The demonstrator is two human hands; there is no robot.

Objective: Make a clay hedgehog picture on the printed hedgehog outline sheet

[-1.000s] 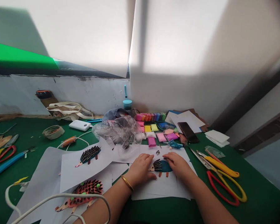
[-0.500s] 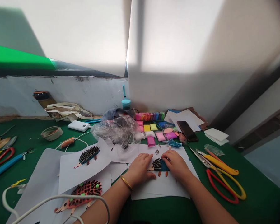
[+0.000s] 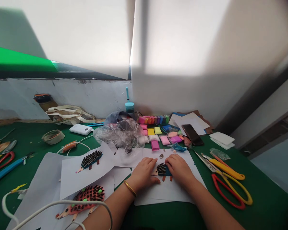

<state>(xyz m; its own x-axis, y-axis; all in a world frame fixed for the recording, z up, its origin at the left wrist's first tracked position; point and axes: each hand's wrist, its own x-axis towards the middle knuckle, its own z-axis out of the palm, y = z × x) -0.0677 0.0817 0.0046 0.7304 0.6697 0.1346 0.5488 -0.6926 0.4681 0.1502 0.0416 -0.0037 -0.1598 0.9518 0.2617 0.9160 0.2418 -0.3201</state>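
A small clay hedgehog with a blue body, pale face, brown legs and dark seed-like spines lies on white paper. My left hand, gold bangle at its wrist, rests on the paper beside the hedgehog's face, thumb and fingers apart. Over the hedgehog's back, my right hand has its thumb and fingers closed together at the rear edge of the spines. What sits in those fingertips is too small to make out. A few loose seeds lie just beyond the hands.
Large scissors and a yellow-handled tool lie at right, near a phone. Clay packets and a plastic bag are behind. At left are finished hedgehogs, a white cable and a tape roll.
My right hand has shifted slightly left and down over the hedgehog's back, its fingers lying lower. My left hand stays in the same place.
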